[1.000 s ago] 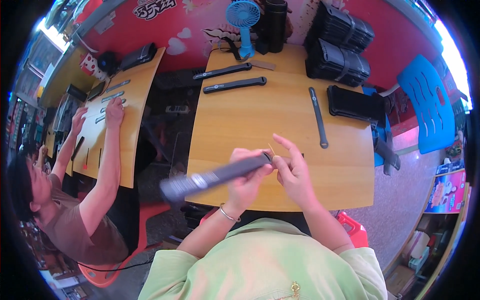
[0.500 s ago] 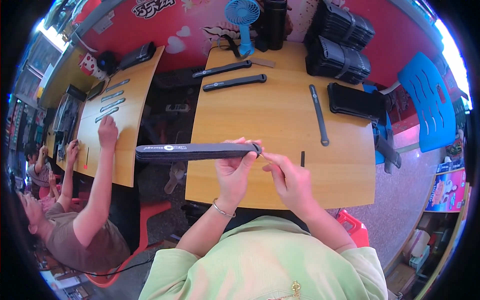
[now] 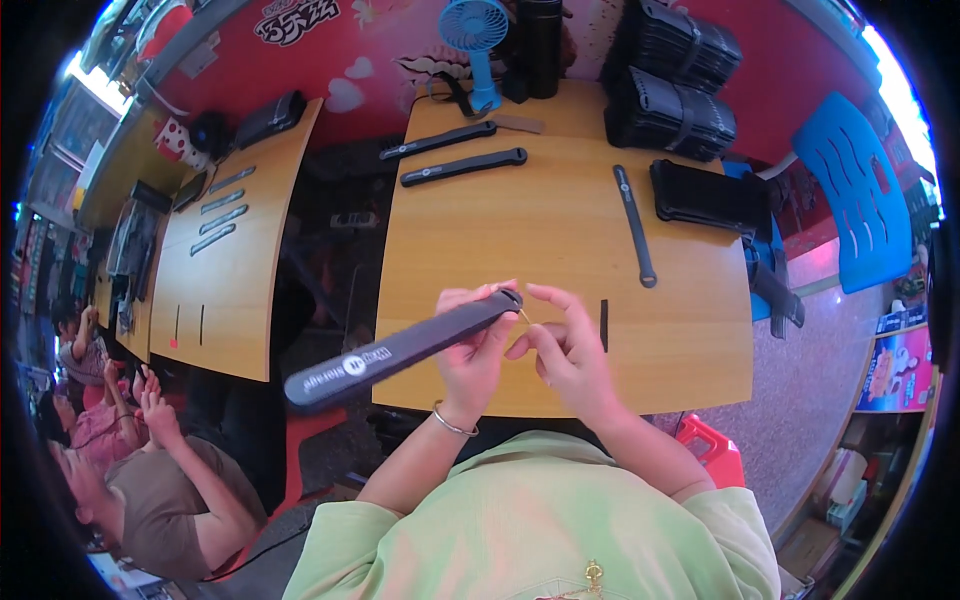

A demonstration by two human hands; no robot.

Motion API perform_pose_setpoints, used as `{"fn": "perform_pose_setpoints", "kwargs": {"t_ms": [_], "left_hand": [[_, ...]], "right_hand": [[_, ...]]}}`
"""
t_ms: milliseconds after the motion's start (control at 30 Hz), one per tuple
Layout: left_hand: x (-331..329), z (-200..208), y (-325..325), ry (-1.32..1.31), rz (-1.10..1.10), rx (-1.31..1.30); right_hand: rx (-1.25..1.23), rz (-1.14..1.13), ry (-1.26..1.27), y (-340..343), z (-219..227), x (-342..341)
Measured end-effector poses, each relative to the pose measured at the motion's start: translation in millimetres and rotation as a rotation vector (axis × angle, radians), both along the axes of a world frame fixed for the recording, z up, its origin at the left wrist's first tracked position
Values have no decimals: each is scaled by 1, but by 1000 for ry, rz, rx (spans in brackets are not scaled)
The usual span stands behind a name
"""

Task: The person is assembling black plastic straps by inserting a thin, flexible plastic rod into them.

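My left hand (image 3: 472, 362) grips one end of a bundle of long black straps (image 3: 400, 350) with a rounded end and white print. The bundle slants down to the left, over the near left corner of my table (image 3: 450, 235). At its held end is a slot. My right hand (image 3: 575, 368) pinches a thin yellowish band (image 3: 525, 317), which looks like a rubber band, stretched from that end. A short black strip (image 3: 604, 325) lies on the table just right of my right hand.
Two strap bundles (image 3: 465, 167) lie at the far left of the table, a single strap (image 3: 634, 225) at the right. Folded black stacks (image 3: 670, 120), a flat black bundle (image 3: 710, 197) and a blue fan (image 3: 474, 30) stand farther back. A co-worker (image 3: 170, 510) sits left.
The strap bundle's free end has swung down toward me, its printed face turning up. My right hand has shifted slightly left, its fingers spread more around the band. The co-worker's arm has drawn back.
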State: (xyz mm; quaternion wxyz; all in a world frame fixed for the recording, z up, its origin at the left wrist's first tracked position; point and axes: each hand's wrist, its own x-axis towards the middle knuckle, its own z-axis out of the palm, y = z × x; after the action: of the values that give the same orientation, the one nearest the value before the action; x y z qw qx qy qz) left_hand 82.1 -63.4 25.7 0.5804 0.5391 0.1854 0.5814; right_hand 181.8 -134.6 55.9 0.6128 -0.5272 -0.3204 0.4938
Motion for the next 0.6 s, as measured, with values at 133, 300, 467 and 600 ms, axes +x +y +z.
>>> {"fn": "perform_pose_setpoints", "kwargs": {"t_ms": [133,300,467,600], "left_hand": [[-1,2,-2,-13,-30,-163],[-10,1,12,-7,-241,-372],[-5,2,7,20,-177,-451],[-5,4,6,194,-153,-337]], "right_hand": [[30,-22,47,5,-5,-3],[240,-124,-485,18,-6,2],[200,-91,-709,19,-6,4],[121,-40,-664,16,-3,9]]}}
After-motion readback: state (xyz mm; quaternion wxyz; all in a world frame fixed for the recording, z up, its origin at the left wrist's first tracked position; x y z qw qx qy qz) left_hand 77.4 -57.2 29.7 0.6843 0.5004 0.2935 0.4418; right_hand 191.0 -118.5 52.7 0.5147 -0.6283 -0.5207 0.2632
